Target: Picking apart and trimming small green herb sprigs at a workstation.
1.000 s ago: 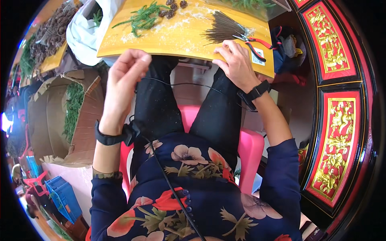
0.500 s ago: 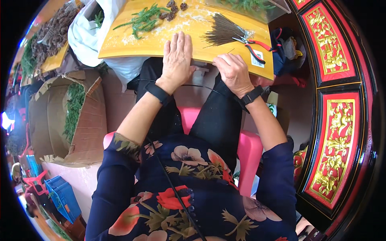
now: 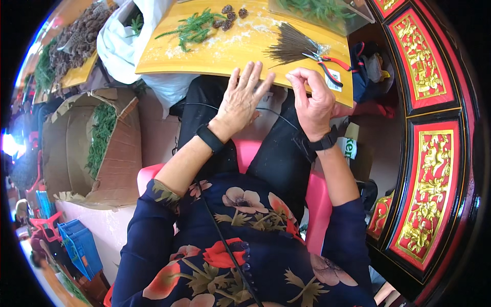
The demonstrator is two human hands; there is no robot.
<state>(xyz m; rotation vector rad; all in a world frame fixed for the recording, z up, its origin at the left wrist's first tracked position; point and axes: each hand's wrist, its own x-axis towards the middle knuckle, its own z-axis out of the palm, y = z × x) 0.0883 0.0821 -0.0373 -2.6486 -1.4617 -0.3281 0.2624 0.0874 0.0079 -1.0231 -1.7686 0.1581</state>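
Observation:
My left hand is open, palm down and fingers spread, just off the near edge of the yellow tabletop. Beside it, my right hand is raised near the same edge with thumb and forefinger pinched together; anything between them is too small to make out. Beyond the right hand lies a bundle of thin dark brown sticks or wires. Red-and-black-handled pliers rest against its right end. Farther left on the tabletop are green artificial fir sprigs and several small brown pine cones.
A clear bin of greenery stands at the back right. White bags hang at the table's left. A torn cardboard box with greenery stands on the floor left of my pink chair. Red-and-gold carved panels line the right.
My left hand has come off the tabletop edge toward me, its fingers now spread. My right hand has turned and lifted, the pinch now showing. The view has shifted slightly.

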